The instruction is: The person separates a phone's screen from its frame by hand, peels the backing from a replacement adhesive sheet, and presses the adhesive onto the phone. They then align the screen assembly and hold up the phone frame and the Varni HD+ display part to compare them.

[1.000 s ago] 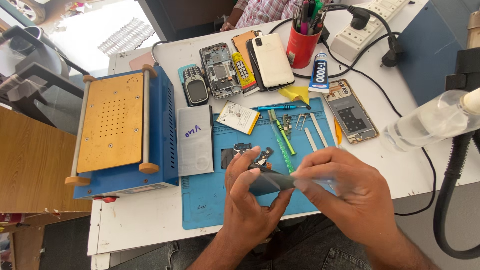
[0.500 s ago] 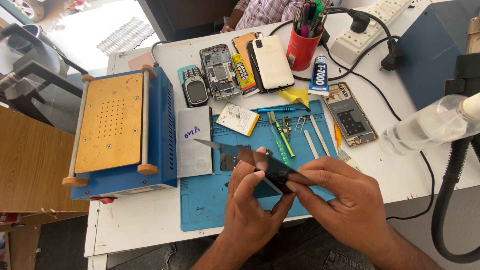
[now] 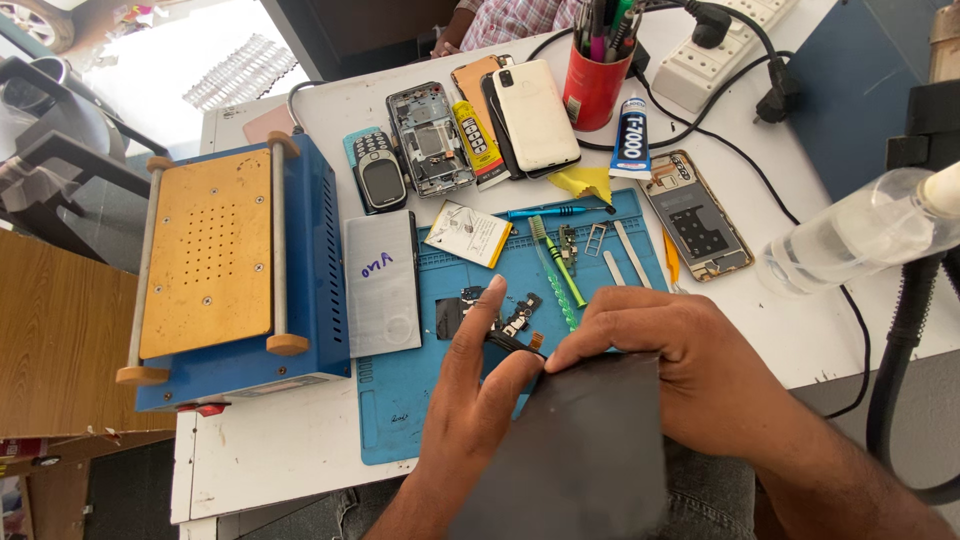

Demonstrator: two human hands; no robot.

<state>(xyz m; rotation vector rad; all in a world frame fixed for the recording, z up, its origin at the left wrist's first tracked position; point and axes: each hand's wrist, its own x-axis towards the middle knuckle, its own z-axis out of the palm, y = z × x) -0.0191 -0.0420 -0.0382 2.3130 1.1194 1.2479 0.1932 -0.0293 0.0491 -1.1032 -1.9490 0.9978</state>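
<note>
Both hands hold a flat black phone panel [image 3: 590,450] low in the head view, tilted up toward me. My left hand [image 3: 478,400] grips its upper left edge with thumb and fingers, index finger stretched out over the mat. My right hand [image 3: 690,370] pinches its top right edge from above. Small black phone parts [image 3: 490,312] lie on the blue work mat [image 3: 400,390] just beyond my fingers.
A blue heating machine with an orange top [image 3: 215,265] stands at the left. Beside it lies a grey plate [image 3: 380,285]. Several phones [image 3: 530,115], a red pen cup [image 3: 595,85], a glue tube [image 3: 630,135], an opened phone frame [image 3: 695,215], tools [image 3: 555,260] and a power strip [image 3: 725,45] fill the far table. A clear bottle [image 3: 850,235] hangs at right.
The black panel has swung from edge-on between my hands to a broad face toward me, lower and nearer. Both hands have shifted down and to the right with it.
</note>
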